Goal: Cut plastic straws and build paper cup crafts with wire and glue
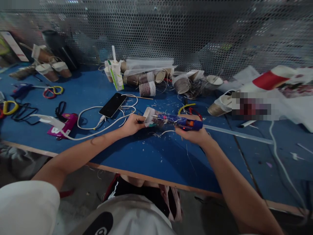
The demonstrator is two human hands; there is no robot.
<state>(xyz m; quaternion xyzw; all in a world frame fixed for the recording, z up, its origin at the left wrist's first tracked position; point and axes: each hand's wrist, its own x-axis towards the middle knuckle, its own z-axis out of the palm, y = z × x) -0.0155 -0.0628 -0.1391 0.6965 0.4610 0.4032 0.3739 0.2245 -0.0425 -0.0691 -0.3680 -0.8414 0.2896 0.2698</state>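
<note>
My right hand (193,133) is wrapped round a blue hot glue gun (179,121), whose tip points left. A long clear glue stick (237,133) sticks out of the gun's back end. Closed on a small paper cup (148,117) wound with brownish twine is my left hand (134,124), at the cup's left side. The gun's nozzle lies over the cup in this view; whether the two touch I cannot tell. Part of the cup is hidden behind the gun.
A black phone (112,105) with a white cable and a magenta power bank (65,125) lie to the left. Several twine-wrapped cups (147,88) and a drink carton (115,75) stand along the back. Yellow-and-red scissors (187,107) lie behind the gun. A wooden edge (146,180) borders the table.
</note>
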